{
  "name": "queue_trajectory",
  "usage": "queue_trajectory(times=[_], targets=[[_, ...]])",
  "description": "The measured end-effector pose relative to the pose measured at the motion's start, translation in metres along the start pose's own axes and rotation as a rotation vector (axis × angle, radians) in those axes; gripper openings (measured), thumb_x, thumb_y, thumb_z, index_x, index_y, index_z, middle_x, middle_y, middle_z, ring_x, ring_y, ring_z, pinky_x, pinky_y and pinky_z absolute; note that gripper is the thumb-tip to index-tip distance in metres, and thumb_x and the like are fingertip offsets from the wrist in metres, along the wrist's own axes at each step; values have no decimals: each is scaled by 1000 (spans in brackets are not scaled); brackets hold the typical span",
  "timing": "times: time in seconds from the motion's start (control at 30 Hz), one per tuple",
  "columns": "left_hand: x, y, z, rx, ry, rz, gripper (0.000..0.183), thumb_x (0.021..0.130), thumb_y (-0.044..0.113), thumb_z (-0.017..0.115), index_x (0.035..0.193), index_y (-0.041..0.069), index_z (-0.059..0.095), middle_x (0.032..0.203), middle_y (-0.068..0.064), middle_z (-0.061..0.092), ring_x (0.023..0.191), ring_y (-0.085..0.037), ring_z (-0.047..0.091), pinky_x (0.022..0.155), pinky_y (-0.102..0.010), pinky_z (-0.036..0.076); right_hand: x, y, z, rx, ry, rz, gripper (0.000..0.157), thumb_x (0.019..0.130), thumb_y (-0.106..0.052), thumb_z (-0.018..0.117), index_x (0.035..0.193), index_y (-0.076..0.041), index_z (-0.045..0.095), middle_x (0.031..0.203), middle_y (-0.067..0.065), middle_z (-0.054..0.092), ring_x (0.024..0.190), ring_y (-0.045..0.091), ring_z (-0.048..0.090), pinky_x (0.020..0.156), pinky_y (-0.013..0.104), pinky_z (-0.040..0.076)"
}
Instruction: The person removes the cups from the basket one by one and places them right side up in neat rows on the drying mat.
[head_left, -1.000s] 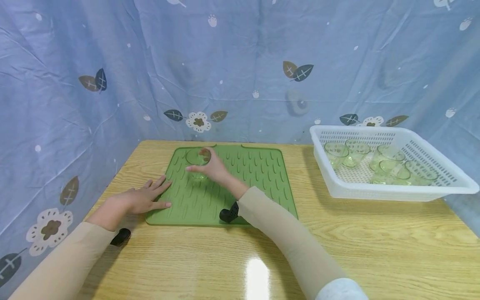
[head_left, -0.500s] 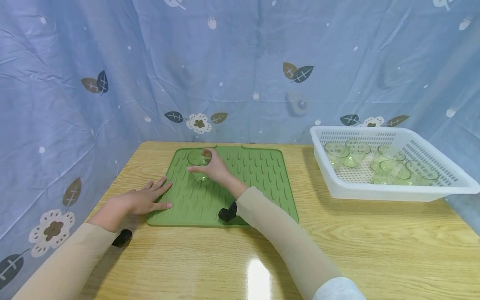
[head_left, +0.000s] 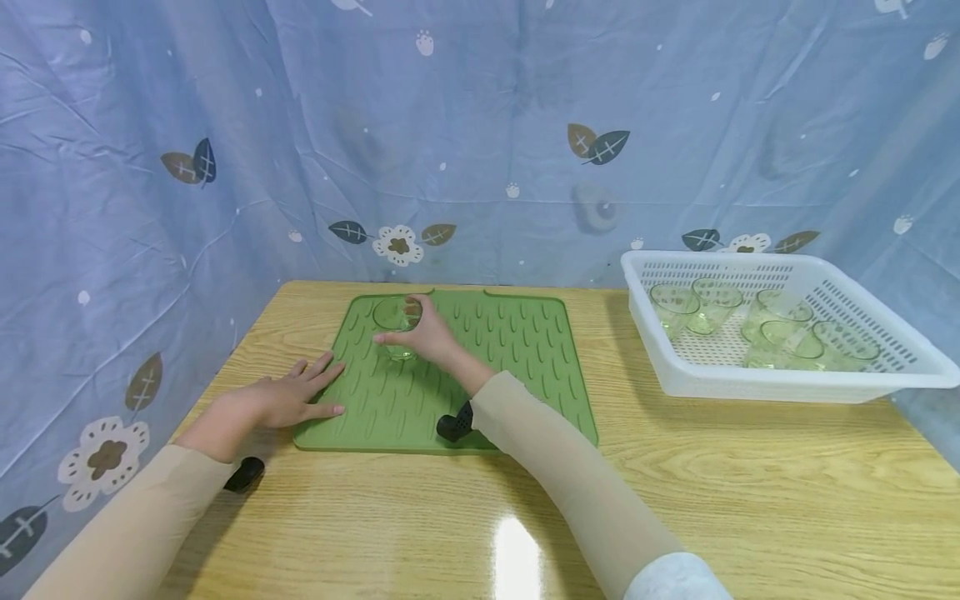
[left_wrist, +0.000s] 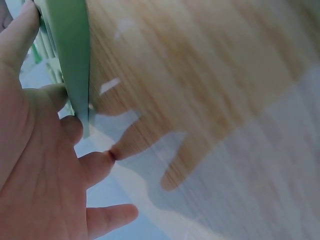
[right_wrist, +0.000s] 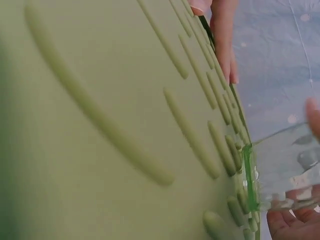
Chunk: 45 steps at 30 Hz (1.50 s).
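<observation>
A clear, green-tinted drinking glass [head_left: 398,321] stands upright at the left rear of a green ridged mat [head_left: 495,367]. My right hand [head_left: 427,333] grips the glass near its rim, thumb on the near side and fingers on the far side. In the right wrist view the base of the glass [right_wrist: 252,177] meets the mat. My left hand [head_left: 292,396] lies with fingers spread over the mat's left edge, its fingertips touching it. From the left wrist view, the palm of the left hand [left_wrist: 45,165] shows beside the mat's edge [left_wrist: 72,50].
On the right side of the wooden table [head_left: 712,483] stands a white perforated basket [head_left: 795,389] with several similar glasses [head_left: 716,304] inside. Behind and to the left hangs a blue patterned curtain [head_left: 480,167]. A black wrist device [head_left: 456,423] sits under the right sleeve.
</observation>
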<state>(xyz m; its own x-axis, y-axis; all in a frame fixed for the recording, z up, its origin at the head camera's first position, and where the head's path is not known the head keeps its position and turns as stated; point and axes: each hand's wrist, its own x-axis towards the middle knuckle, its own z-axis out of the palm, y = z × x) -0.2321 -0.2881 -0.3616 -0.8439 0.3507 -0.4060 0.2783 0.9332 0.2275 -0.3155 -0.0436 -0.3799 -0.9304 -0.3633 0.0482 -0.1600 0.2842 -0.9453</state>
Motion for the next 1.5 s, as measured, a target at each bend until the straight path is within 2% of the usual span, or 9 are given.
queue_trajectory(times=[0.17,0.67,0.97,1.2,1.5], targets=[[0,0,1,1,6,2,94,101,64,50,165,5,15,168,-25,-2,147,-59,3,100,-88,12,-2,-1,1,-29,4,14,95,86,-22,87,159,-9,28,153,15,46,135,34,50,104,47,48],[-2,4,-1,-12,0,4,92,102,62,50,164,3,16,168,-26,-1,147,-60,4,101,-87,13,-2,-1,0,-40,0,26,97,86,-24,88,160,-12,27,152,16,47,134,35,50,104,48,48],[0,3,0,-12,1,3,93,101,62,51,164,3,16,168,-26,-2,147,-59,3,101,-87,13,0,1,0,-36,-17,10,97,86,-25,87,160,-11,26,154,19,44,134,36,50,104,48,48],[-1,3,0,-9,2,-3,93,101,63,50,165,4,16,168,-26,-2,147,-59,3,101,-87,12,-1,1,0,-48,-10,12,98,85,-25,88,160,-12,26,152,17,46,132,35,52,103,47,49],[-2,4,0,-14,10,6,93,101,62,51,164,3,16,168,-26,-1,147,-59,3,101,-87,13,-2,5,-5,-72,-31,-25,105,83,-26,90,162,-9,23,149,17,48,128,33,55,102,44,50]])
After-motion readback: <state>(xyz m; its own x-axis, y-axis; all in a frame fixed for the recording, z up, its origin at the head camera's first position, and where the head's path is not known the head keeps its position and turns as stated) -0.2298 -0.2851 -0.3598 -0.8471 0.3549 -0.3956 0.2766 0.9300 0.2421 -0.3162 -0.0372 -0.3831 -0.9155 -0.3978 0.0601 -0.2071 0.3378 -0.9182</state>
